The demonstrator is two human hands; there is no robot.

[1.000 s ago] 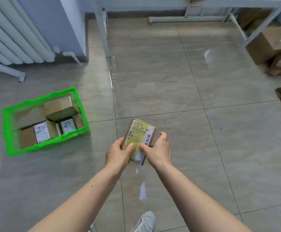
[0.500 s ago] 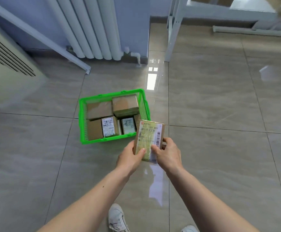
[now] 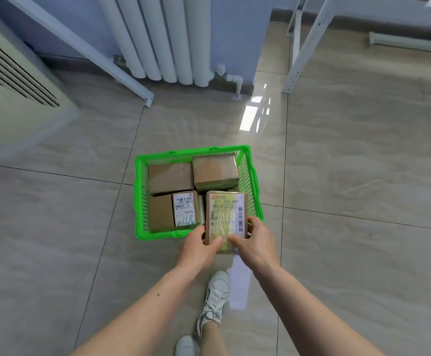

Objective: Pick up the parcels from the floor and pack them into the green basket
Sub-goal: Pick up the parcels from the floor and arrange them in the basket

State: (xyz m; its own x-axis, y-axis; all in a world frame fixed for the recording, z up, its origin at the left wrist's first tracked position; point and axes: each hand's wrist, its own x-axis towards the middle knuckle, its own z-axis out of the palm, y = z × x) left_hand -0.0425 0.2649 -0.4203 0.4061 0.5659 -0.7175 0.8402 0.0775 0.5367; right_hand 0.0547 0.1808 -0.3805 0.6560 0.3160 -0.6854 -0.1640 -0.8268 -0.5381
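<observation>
Parcels (image 3: 170, 178) already fill much of the green basket (image 3: 140, 201); one labelled parcel (image 3: 226, 214) is held above its near right corner, clamped between the left hand (image 3: 196, 249) and right hand (image 3: 257, 241). Its placement remains; no further parcels are visible on the floor.

Our held parcel (image 3: 226, 217) covers the green basket (image 3: 253, 191)'s near right corner, toward five o'clock, and whatever lies beneath it. Its near end is hidden under our left hand (image 3: 199, 246) and right hand (image 3: 257, 242), and the small print on its label is too fine to read. The cream-coloured unit (image 3: 11, 98) at ten o'clock is cut off by the left edge. Our trailing shoe (image 3: 186, 346) is cropped at six o'clock.
</observation>
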